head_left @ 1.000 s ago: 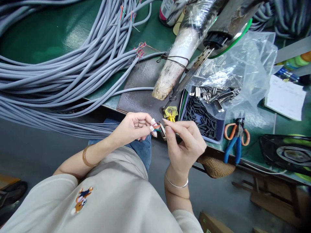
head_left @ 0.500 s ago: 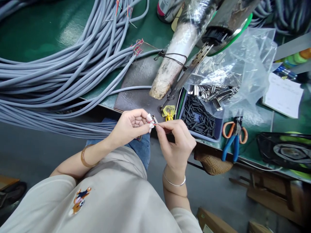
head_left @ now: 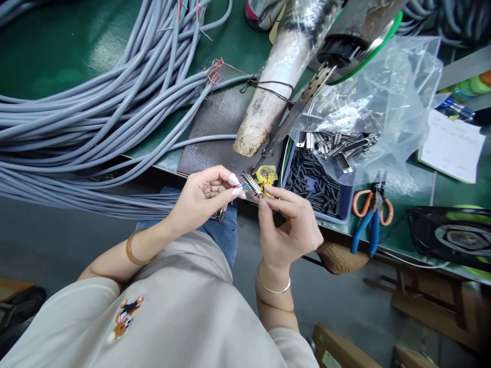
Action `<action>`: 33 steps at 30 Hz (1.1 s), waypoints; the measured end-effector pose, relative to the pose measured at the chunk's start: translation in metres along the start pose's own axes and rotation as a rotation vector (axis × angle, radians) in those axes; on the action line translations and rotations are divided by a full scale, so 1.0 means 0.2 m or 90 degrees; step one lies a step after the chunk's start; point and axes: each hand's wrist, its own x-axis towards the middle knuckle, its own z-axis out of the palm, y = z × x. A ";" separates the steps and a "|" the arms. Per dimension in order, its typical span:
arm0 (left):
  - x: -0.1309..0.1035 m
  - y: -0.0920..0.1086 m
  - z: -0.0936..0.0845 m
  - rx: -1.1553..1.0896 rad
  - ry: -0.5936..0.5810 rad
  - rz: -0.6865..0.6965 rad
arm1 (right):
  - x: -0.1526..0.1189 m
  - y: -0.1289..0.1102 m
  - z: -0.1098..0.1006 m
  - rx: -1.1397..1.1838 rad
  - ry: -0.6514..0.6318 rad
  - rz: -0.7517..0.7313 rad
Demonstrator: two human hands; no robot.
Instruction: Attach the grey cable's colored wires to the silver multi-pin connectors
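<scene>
My left hand (head_left: 205,197), with white coverings on its thumb and forefinger tips, pinches thin coloured wires (head_left: 244,188). These meet a metal multi-pin connector (head_left: 251,184) held at a slant just right of the fingertips. My right hand (head_left: 292,221) has its thumb and fingers closed at the connector's lower right end. Whether each wire is joined to a pin is too small to tell. Behind the connector stands a yellow clamp-like piece (head_left: 267,177). Another connector (head_left: 218,215) shows below my left hand, over my lap.
Bundled grey cables (head_left: 115,112) cover the bench's left side. A soldering iron (head_left: 286,120) slopes down beside a wrapped white tube (head_left: 257,115). To the right are a bin (head_left: 347,207) of black sleeves, a plastic bag (head_left: 406,97) of connectors, and pliers (head_left: 368,225).
My right hand has moved slightly right, its fingers now at the connector's end. The connector has come into fuller view between the hands. My left hand keeps its pinch, barely shifted.
</scene>
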 end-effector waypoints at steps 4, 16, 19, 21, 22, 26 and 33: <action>0.00 -0.01 0.00 0.047 -0.023 -0.015 | 0.00 0.03 0.04 -0.009 -0.016 -0.003; 0.04 -0.04 0.06 0.179 0.124 0.161 | 0.01 0.07 0.08 -0.036 -0.020 -0.049; 0.05 -0.03 0.07 0.195 0.128 0.180 | 0.03 0.08 0.09 -0.025 -0.016 -0.051; 0.06 -0.03 0.07 0.193 0.125 0.183 | 0.04 0.09 0.09 -0.018 -0.010 -0.052; 0.06 -0.03 0.07 0.192 0.126 0.181 | 0.05 0.09 0.09 -0.015 -0.010 -0.052; 0.07 -0.02 0.07 0.195 0.128 0.175 | 0.07 0.09 0.10 0.002 -0.016 -0.051; 0.06 0.01 0.07 0.197 0.129 0.180 | 0.08 0.08 0.09 -0.023 -0.022 -0.079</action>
